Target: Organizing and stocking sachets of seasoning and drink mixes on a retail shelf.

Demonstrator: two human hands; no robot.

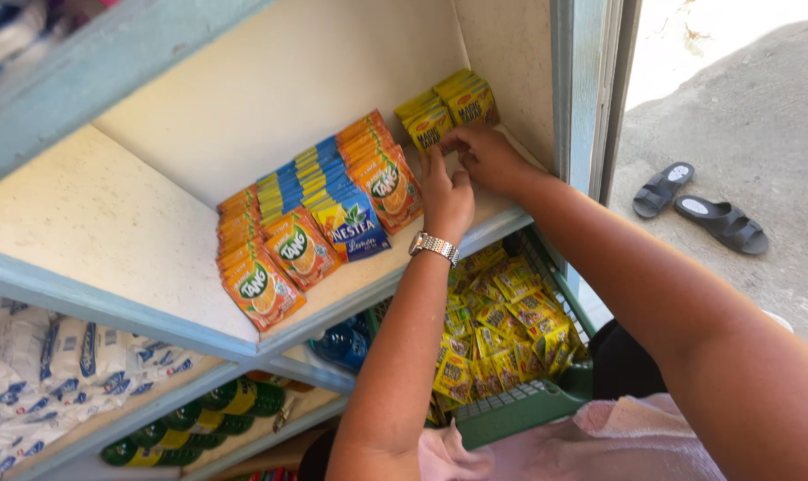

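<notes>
My left hand (446, 198) and right hand (486, 153) pinch yellow sachets (447, 109) at 1 o'clock: light, floppy, slick; I'd grip the edges.

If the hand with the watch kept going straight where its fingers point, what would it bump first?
Probably the yellow sachets standing at the back of the shelf; the left hand points up toward them, though depth is hard to judge.

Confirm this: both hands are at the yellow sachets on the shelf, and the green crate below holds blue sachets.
Wrong on one point. The head view shows the green crate holding yellow sachets, not blue. The rest stands: left hand and right hand are at the yellow shelf sachets.
</notes>
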